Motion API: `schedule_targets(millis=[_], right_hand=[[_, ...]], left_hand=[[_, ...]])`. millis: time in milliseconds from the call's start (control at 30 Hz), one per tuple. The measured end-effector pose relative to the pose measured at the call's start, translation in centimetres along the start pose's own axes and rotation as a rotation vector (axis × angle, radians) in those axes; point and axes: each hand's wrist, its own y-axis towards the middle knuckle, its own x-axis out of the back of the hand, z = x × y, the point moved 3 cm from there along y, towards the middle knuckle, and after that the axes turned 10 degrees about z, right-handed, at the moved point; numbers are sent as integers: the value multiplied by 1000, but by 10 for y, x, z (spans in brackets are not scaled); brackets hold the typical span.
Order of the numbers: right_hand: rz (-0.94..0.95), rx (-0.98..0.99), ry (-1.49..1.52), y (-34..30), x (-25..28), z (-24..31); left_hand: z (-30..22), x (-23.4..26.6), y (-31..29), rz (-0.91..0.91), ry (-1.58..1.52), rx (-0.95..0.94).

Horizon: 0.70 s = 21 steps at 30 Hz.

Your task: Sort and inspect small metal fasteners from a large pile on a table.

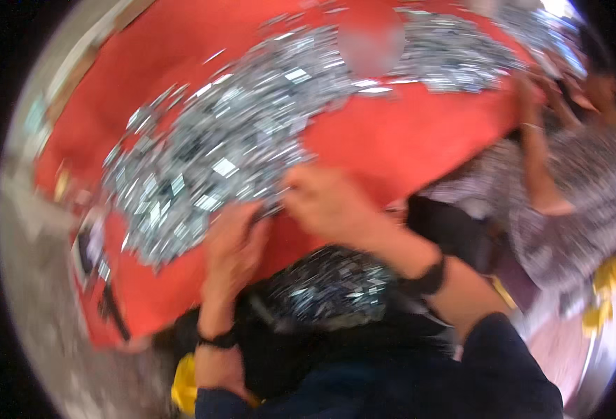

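Observation:
A broad heap of small flat shiny pieces (227, 140), like glass or mirror chips, spreads over the red table cover (378, 133). At its near edge is my left hand (232, 244), fingers bent toward the thumb, with a small dark gap or piece between them. My right hand (325, 202) is just to its right, fingers curled in and closed, over the heap's near right border. Motion blur hides what either hand pinches. Below my hands, by my lap, lies another mass of dark, glinting pieces (332, 286).
A second heap of shiny pieces (454, 52) lies at the far right, beside a round reddish-grey object (371, 42). Another person (573, 188) sits at the right with arms on the table. A dark strip-like object (114, 311) lies near the left table corner.

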Motion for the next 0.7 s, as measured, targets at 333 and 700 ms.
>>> schedule_targets(millis=[333, 700], right_hand=[[168, -129, 380, -1, -7, 37], [98, -192, 446, -2, -16, 28]], left_hand=[[8, 9, -12, -76, -86, -87], [7, 11, -13, -20, -518, 234]])
